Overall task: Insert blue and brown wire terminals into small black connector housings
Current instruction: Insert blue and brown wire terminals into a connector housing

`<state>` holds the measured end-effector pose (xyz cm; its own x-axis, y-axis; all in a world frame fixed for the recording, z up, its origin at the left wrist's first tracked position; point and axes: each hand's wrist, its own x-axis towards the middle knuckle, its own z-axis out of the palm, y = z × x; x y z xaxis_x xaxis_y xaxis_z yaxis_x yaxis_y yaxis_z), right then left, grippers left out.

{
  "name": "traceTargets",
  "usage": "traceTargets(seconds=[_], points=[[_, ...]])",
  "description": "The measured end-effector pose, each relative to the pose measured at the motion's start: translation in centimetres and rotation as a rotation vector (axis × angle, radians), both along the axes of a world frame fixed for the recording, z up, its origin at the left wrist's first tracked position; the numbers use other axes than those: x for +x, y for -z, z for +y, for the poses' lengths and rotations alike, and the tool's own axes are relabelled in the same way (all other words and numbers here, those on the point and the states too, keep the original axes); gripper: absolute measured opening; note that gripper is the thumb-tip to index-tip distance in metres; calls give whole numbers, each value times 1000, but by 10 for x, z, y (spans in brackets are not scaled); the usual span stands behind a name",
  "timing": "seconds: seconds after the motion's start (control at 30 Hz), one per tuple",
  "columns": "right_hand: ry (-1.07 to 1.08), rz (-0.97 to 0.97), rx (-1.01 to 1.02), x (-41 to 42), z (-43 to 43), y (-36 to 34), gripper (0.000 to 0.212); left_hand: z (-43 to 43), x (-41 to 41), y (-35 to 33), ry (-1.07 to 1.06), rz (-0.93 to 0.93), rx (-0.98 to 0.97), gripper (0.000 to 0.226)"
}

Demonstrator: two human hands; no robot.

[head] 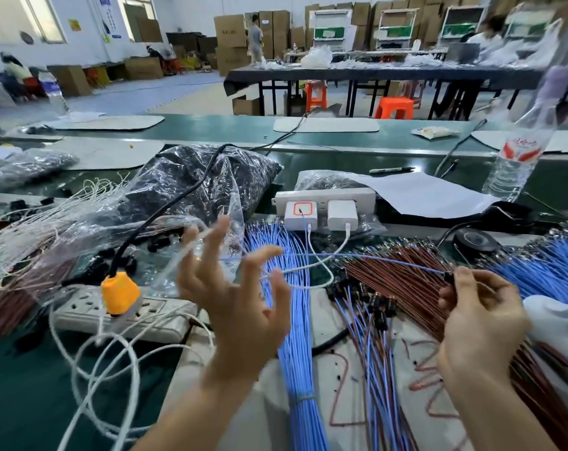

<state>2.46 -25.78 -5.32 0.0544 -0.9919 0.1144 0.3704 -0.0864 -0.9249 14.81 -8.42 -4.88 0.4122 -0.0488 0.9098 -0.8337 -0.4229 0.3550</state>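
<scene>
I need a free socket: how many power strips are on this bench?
2. The far power strip lies behind the blue wire bundle, holding two white chargers; the near power strip lies front left, with an orange plug in it. Bags may hide more.

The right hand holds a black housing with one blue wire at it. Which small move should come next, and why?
Probably the left hand should pick one brown wire from the brown bundle. The right hand pinches the black housing, and only the blue wire reaches it; no brown one shows there. The left hand's fingers are spread and seem to hold nothing.
</scene>
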Motion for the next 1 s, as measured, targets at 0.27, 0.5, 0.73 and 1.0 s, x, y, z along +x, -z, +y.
traceTargets(seconds=[0.27,0.5,0.73,1.0], points=[[-97,341,-931,5,57,2,8,-14,-23,11,146,271,350,38],[-153,477,-1033,11,60,7,11,-16,-33,19,200,471,561,54],[-117,565,-989,14,56,11,9,-13,-33,9,226,354,676,39],[-219,455,-879,12,60,12,14,-14,-27,10,325,181,472,25]])
